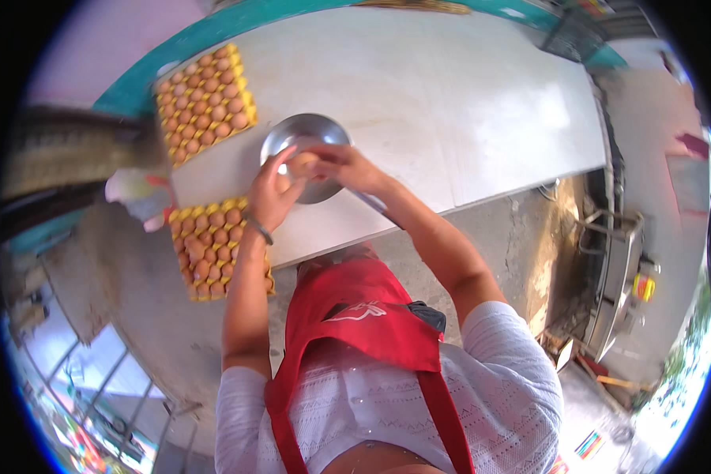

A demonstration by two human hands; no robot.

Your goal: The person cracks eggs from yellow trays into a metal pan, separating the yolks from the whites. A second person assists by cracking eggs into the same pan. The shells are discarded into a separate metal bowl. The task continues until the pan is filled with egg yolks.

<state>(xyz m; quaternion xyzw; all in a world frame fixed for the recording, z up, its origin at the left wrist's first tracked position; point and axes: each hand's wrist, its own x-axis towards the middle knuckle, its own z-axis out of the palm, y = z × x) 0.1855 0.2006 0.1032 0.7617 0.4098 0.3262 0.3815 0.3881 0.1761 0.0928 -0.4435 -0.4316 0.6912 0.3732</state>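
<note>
Directly over the metal bowl (pixel 317 129), the right hand (pixel 347 166) grips a brown egg (pixel 302 164) and the left hand (pixel 272 191) curves beside that egg, its own hold too blurred to tell, while one yellow egg tray (pixel 250 103) lies beyond and left of the bowl, a second tray (pixel 205 295) nearer and left.

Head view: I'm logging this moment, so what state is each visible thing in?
Bowl: upright on the table, contents mostly hidden
Egg: held over the bowl; whether cracked, too blurred to tell
Right hand: fingers on the egg
Left hand: curved beside it, grip unclear
Far tray: loaded with eggs
Near tray: loaded, partly hidden
Apron: worn
</note>
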